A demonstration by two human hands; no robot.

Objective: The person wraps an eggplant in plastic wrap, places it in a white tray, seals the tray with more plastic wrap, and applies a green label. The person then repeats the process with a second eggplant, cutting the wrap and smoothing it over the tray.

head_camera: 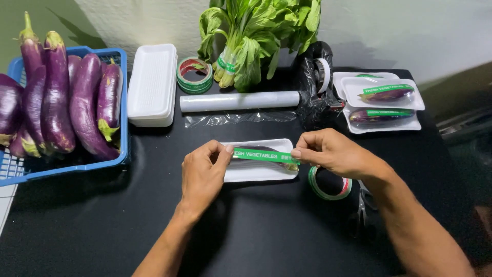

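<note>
From here I cannot see most of the eggplant (pixel 256 149) in the white tray (pixel 259 174); the green tape strip (pixel 264 155) and my hands cover it. My right hand (pixel 330 152) hides part of the tape roll (pixel 328 189), and my forearm covers the scissors (pixel 363 205) handles. The blue basket (pixel 66 166) runs off the left edge, and the leafy greens (pixel 256 31) off the top.

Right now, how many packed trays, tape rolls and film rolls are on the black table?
Packed aubergine trays: 3 – one under the hands, two stacked at right
Green tape rolls: 2
Cling film rolls: 1
Total: 6
</note>
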